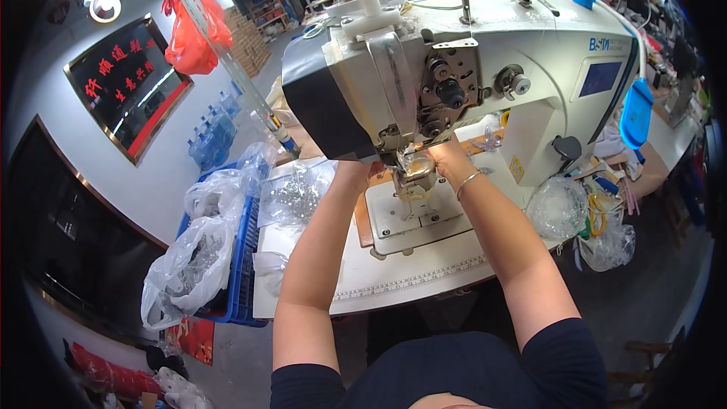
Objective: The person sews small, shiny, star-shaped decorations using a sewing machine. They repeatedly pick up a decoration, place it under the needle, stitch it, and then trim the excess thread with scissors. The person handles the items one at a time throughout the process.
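Note:
A large white industrial sewing machine [485,38] stands in front of me. Both my arms reach to its needle area, one on each side of the presser foot and needle assembly [415,174]. My left hand [359,173] is mostly hidden behind the dark end of the machine head, so its fingers do not show. My right hand [447,156] is just right of the needle assembly, with a bangle on the wrist; its fingers go out of sight behind the machine parts. Below them lies the metal needle plate [401,223]. Whatever the hands touch is hidden.
Left of the machine, a plastic bag of small shiny parts [297,195] lies on the white table [379,289]. A blue crate [241,257] with plastic bags stands beside it. Clear bags [559,206] and yellow-handled scissors [597,216] are at the right.

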{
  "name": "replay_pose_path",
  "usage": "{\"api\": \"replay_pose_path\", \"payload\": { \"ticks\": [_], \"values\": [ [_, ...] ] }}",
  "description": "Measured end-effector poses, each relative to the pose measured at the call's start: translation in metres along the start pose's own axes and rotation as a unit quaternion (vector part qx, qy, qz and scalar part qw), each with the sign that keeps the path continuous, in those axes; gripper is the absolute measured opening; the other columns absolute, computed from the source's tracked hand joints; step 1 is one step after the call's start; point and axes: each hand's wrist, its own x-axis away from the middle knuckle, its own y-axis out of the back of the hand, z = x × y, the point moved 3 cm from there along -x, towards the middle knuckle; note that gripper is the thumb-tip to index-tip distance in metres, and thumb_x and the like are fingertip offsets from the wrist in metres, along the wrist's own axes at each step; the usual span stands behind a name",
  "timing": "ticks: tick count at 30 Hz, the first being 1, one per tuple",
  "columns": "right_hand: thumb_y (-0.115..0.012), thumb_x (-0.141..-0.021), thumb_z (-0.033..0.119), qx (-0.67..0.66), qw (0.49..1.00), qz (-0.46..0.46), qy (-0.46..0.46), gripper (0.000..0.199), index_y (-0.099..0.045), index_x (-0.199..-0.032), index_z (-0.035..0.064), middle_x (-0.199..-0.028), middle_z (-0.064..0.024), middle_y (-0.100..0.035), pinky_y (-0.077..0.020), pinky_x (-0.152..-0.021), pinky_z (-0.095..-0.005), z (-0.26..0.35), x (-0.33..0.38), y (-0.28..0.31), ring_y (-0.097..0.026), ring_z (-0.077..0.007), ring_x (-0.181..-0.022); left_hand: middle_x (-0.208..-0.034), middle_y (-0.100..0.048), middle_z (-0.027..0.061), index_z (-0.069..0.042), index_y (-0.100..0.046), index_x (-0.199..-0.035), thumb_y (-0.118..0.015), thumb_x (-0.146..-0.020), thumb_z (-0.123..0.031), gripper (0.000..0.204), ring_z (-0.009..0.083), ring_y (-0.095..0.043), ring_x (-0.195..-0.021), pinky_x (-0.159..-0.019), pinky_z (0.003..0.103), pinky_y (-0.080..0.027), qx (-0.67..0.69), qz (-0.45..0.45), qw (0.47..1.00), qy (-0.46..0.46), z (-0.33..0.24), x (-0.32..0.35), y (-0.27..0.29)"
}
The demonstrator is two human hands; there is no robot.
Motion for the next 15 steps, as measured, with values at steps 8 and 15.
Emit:
{"api": "replay_pose_path", "payload": {
  "ticks": [8,15],
  "values": [
    [-0.062,-0.079,0.020,0.390,0.910,-0.017,0.139,0.026,-0.062,-0.093,-0.0018,-0.084,-0.0120,-0.065,-0.0458,-0.065,-0.0342,-0.025,-0.040,0.025,-0.060,-0.0216,-0.078,-0.095,-0.059,-0.0020,-0.015,-0.052,-0.108,-0.049,-0.090,-0.037,0.029,0.0117,-0.057,-0.070,-0.060,0.029,-0.050,0.092,-0.059,0.993,-0.038,0.024,-0.028,0.001],
    [-0.057,-0.082,0.049,0.298,0.950,-0.075,-0.060,0.049,-0.059,-0.098,0.0021,-0.078,-0.0039,-0.056,-0.0336,-0.041,-0.0259,0.011,0.024,0.057,-0.049,-0.0123,-0.060,-0.097,-0.058,0.0053,-0.010,-0.050,-0.110,-0.051,-0.088,-0.025,0.026,0.0219,-0.060,-0.079,-0.065,0.036,-0.054,0.238,-0.134,0.961,-0.055,0.063,-0.037,0.070]
  ]
}}
